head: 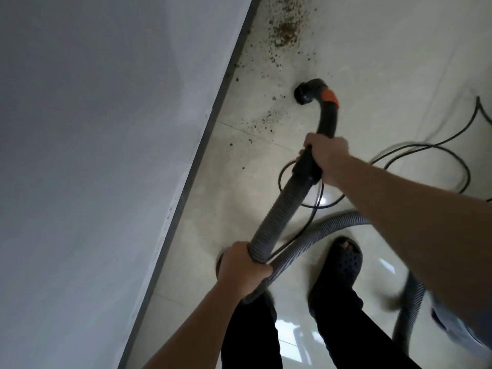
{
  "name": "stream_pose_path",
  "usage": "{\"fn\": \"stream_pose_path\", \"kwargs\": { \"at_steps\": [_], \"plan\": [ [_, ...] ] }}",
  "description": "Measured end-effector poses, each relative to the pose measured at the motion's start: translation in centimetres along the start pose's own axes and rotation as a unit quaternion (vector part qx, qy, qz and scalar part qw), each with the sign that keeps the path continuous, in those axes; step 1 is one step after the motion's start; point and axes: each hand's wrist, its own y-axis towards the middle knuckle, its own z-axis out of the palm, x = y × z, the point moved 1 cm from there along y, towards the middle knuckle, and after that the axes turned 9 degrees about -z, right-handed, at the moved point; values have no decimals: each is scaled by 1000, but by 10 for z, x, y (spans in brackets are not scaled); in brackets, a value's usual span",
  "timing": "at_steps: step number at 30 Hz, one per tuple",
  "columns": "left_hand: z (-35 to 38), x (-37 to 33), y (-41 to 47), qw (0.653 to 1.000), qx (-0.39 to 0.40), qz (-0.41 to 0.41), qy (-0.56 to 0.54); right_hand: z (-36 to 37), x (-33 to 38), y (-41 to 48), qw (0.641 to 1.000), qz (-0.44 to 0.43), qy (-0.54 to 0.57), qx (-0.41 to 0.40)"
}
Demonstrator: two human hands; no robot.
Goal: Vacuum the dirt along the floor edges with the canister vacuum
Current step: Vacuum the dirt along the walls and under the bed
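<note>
My right hand grips the black curved handle of the vacuum wand. The wand's nozzle, black with an orange collar, points down at the pale tiled floor. My left hand grips the grey ribbed hose lower down. Brown dirt lies thick beyond the nozzle near the dark baseboard. Thinner specks are scattered between nozzle and baseboard. The canister is not in view.
A grey wall fills the left side. A black power cord loops on the floor to the right, under my right arm. My foot in a dark clog stands on the tile beside the trailing hose.
</note>
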Motion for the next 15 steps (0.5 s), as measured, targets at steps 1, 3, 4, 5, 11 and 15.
{"fn": "stream_pose_path", "kwargs": {
  "at_steps": [1, 3, 4, 5, 11, 15],
  "plan": [
    [9, 10, -10, 1000, 13, -22, -2, 7, -8, -8, 999, -2, -33, 22],
    [28, 26, -34, 998, 34, -53, -12, 13, -18, -24, 993, 8, -79, 83],
    [38, 29, -44, 998, 32, -59, -13, 11, -20, -30, 990, 19, -89, 111],
    [47, 30, -50, 998, 22, -61, -12, 8, -22, -32, 987, 29, -90, 129],
    [50, -5, -34, 999, -35, -16, 19, -36, -9, -25, 998, 14, 17, 56],
    [10, -20, -9, 997, -38, 44, 53, -44, -3, -14, 998, 18, 57, 0]
  ]
}}
